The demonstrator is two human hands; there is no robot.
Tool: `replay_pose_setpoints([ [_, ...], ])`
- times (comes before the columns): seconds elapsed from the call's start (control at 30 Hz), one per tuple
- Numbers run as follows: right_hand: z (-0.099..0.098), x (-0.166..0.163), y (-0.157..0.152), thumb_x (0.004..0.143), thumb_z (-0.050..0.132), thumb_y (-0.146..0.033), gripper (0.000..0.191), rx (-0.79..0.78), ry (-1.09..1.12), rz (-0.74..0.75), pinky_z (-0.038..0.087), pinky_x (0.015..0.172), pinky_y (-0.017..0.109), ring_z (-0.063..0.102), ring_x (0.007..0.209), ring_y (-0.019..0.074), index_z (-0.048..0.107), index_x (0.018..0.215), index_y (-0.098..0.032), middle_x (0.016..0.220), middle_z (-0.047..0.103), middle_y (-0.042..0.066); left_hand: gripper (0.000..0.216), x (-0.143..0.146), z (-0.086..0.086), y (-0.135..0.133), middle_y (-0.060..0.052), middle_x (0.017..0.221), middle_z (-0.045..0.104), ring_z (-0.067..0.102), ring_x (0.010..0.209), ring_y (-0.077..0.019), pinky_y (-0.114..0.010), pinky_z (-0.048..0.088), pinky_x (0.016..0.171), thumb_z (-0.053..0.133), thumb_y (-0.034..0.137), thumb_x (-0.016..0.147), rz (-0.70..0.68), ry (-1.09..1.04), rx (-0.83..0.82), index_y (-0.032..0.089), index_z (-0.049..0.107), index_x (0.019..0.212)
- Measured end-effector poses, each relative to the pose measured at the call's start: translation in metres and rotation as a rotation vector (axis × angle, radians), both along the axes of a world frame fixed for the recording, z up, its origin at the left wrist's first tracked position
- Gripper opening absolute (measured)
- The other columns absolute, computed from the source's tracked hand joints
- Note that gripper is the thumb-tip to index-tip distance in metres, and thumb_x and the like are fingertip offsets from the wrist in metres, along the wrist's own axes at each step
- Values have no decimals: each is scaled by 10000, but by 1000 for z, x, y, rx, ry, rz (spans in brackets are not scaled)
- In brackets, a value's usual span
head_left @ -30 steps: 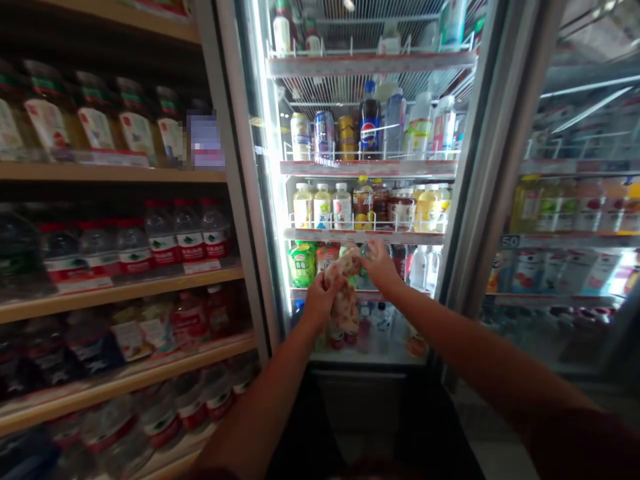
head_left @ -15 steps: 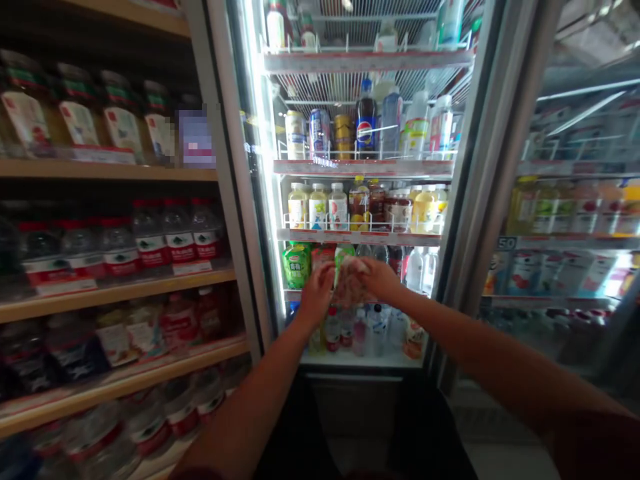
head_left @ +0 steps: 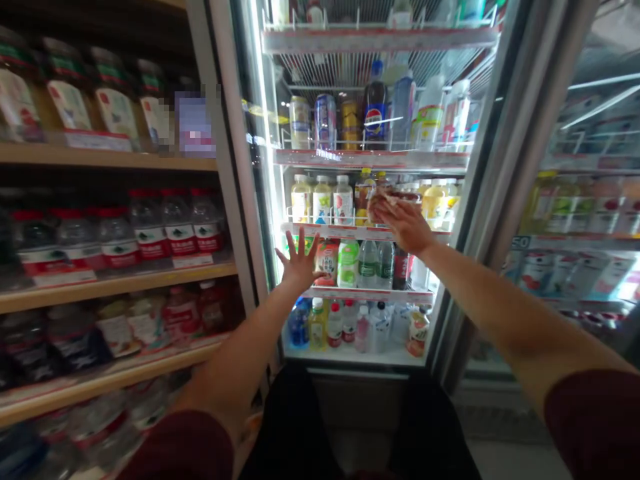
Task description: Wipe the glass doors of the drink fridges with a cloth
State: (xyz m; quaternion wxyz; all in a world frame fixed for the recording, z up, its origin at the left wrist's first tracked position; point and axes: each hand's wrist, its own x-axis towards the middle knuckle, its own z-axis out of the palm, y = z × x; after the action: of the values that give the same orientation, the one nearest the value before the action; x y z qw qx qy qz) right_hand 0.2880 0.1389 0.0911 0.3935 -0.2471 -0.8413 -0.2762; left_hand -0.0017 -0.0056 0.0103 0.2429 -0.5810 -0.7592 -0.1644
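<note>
A crumpled, brownish cloth [head_left: 379, 203] lies under the fingers of my right hand [head_left: 407, 225], which presses it flat in front of the middle drink shelf. With fingers spread wide, my left hand [head_left: 299, 263] is raised toward the glass door [head_left: 320, 333] of the lit drinks cooler and holds nothing. Reflections show on the glass, and both hands appear to be at its surface. Behind it stand a row of juice bottles [head_left: 323, 200], a green-and-white bottle [head_left: 349, 262] and a dark cola bottle [head_left: 376, 107].
To the left, a wooden shelf [head_left: 120, 283] bears several red-capped water bottles [head_left: 150, 230]. A metal door frame [head_left: 493, 220] separates this cooler from another cooler [head_left: 580, 233] on the right. My knees [head_left: 295, 413] are bent before the cooler's base.
The hands have moved apart from around the cloth. My right hand has carried it up and to the right, while my left has let go, moved left and spread its fingers.
</note>
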Motion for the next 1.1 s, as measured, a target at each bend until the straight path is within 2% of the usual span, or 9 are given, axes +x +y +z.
replay_pose_setpoints([
  [0.13,9,-2,1,1151,436,-256,504,78,189,-95,471,1217,597,587,1417,383,727,1563,-235,1641,638,164,1216,-3,-4,0,-196,1902,-79,-115,1739,-538,-892,151,1309,854,656,922,11,17,7,319,120,1831],
  [0.27,-20,-12,-9,1124,508,-219,471,44,-210,28,532,1118,538,645,1285,343,752,1526,-255,1428,756,149,1254,-1,-5,-2,-181,1897,-108,-116,1741,-524,-874,147,1324,895,594,910,22,22,5,334,82,1829],
  [0.33,-17,-8,-8,1117,518,-205,466,30,-288,53,534,1116,522,644,1281,328,763,1506,-281,1409,760,133,1301,-1,-3,-3,-194,1891,-127,-120,1736,-533,-879,152,1318,920,582,889,25,24,-7,329,57,1828],
  [0.5,15,11,7,1154,369,-266,583,39,231,-85,474,1200,679,533,1450,420,570,1696,-189,1557,611,210,1378,3,0,-7,-192,1877,-179,-104,1727,-560,-876,203,1311,966,537,853,25,31,-41,354,-1,1818],
  [0.6,0,10,1,1130,446,-268,573,-16,102,-43,502,1197,678,527,1455,428,596,1669,-141,1558,612,243,1354,7,0,-8,-186,1876,-179,-80,1739,-545,-856,281,1304,958,453,882,50,27,-32,363,-22,1812],
  [0.67,-10,6,-6,1071,552,-185,522,-54,-100,21,547,1186,588,602,1385,370,712,1566,-230,1519,674,181,1315,8,-1,-9,-180,1882,-157,-86,1748,-524,-842,318,1299,938,413,909,62,33,-43,352,-13,1816],
  [0.73,-6,2,-9,1042,556,-110,551,-62,-159,57,546,1208,551,626,1383,340,740,1529,-290,1576,657,128,1289,8,-2,-10,-167,1891,-131,-100,1751,-506,-832,322,1304,927,410,921,53,32,-47,351,4,1819],
  [0.9,21,-19,-9,1068,506,-135,660,-44,264,-59,406,1322,658,403,1632,432,528,1725,-199,1802,410,165,1275,4,-7,-14,-190,1897,-80,-92,1751,-490,-797,248,1350,955,396,892,28,25,-64,314,92,1827],
  [1.1,-5,-59,-36,1082,504,-109,556,-73,-398,83,493,1227,602,531,1544,382,691,1583,-263,1666,628,144,1275,6,-14,-14,-195,1902,-23,-81,1755,-493,-820,217,1348,979,327,862,7,-13,-31,293,148,1828],
])
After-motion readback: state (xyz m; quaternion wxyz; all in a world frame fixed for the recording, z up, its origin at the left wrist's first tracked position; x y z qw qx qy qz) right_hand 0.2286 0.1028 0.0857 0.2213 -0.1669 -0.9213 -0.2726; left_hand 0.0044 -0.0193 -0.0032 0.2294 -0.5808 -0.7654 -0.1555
